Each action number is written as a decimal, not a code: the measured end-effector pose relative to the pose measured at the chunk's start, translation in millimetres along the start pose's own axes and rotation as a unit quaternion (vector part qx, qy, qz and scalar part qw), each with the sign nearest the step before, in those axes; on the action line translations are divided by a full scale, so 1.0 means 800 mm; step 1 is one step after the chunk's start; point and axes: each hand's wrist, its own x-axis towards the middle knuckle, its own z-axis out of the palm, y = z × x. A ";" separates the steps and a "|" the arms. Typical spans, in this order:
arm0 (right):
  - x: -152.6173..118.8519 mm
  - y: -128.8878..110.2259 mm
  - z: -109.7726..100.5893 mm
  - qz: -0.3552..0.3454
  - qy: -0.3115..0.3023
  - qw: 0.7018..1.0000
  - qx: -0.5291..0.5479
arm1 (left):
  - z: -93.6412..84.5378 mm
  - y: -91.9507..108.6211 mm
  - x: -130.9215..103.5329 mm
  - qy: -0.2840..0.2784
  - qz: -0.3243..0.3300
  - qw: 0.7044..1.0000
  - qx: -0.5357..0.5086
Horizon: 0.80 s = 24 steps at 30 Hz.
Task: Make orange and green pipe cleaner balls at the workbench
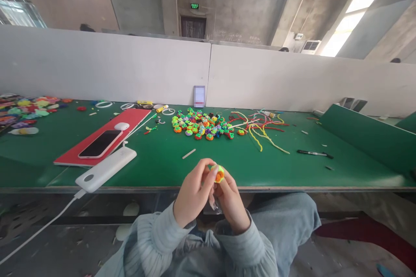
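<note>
Close to the table's front edge, my left hand (pixel 194 191) and my right hand (pixel 232 201) meet around a small yellow and orange fuzzy coil (pixel 219 175), apparently made of pipe cleaner. Fingers of both hands are closed on it, its round orange middle facing up towards me. Some fingertips are hidden behind it. Farther back lies a pile of small colourful fuzzy pieces (pixel 203 125), many with green tops. Right of that pile, loose pipe cleaners (pixel 260 127) in yellow, red and pale shades spread over the green tabletop (pixel 156 169).
A phone (pixel 100 143) rests on a red folder (pixel 136 119) at left, beside a white power bank (pixel 105 169) with a cable. A small stick (pixel 189 153) and a black pen (pixel 314 154) lie on the table. A small screen (pixel 199 96) leans on the white partition (pixel 130 69).
</note>
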 end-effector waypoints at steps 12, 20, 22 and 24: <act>0.050 0.027 -0.028 -0.073 0.124 0.968 -0.206 | 0.034 -0.088 0.046 0.082 -0.019 0.995 -0.045; 0.079 0.048 -0.045 -0.137 0.142 0.916 -0.350 | 0.042 -0.122 0.064 0.094 -0.032 0.995 -0.033; 0.079 0.052 -0.046 -0.148 0.157 0.895 -0.391 | 0.042 -0.124 0.062 0.097 -0.028 0.995 -0.010; 0.077 0.054 -0.046 -0.146 0.160 0.885 -0.413 | 0.042 -0.125 0.060 0.094 -0.018 0.995 0.008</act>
